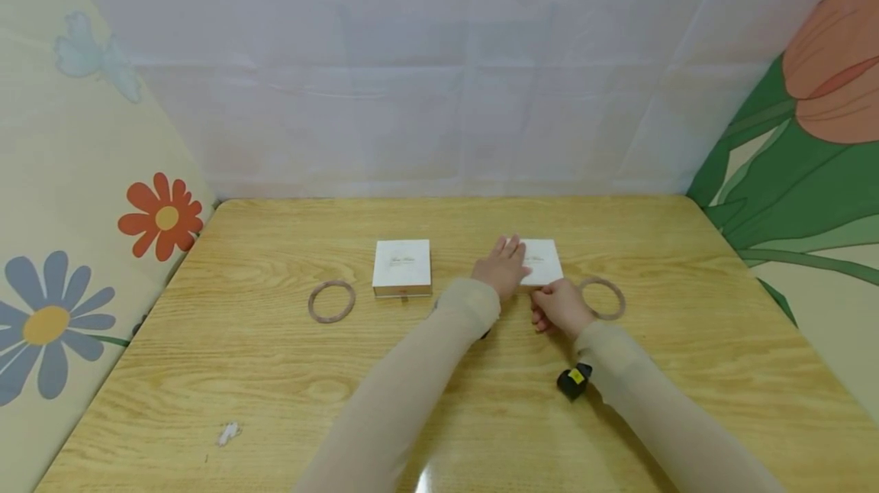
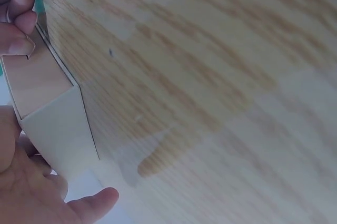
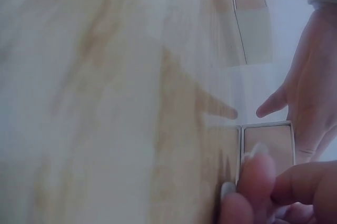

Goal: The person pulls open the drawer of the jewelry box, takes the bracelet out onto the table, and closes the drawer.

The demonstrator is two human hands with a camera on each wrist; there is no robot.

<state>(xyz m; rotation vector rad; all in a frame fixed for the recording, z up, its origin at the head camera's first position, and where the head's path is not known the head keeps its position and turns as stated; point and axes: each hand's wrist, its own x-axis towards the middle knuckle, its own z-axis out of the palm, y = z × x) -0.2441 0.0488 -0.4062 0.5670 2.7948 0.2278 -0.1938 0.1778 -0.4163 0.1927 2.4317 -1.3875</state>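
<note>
A flat white box (image 1: 542, 255) with small lettering on its lid lies on the table, right of centre. My left hand (image 1: 500, 270) rests on the left part of its lid, fingers straight. In the left wrist view, the left thumb sticks out past the white side of the box (image 2: 60, 129). At the front edge my right hand (image 1: 565, 307) has its fingers curled, thumb and fingertips pinching at the beige drawer front (image 3: 268, 135). The small part between those fingertips is hidden. Behind the right hand lies a brownish ring (image 1: 622, 301).
A second white box (image 1: 402, 261) with a small tab at its front stands to the left. Another brownish ring (image 1: 311, 302) lies left of it. A white scrap (image 1: 229, 433) is near the front left of the wooden table (image 1: 275, 371). Printed cloths surround the sides.
</note>
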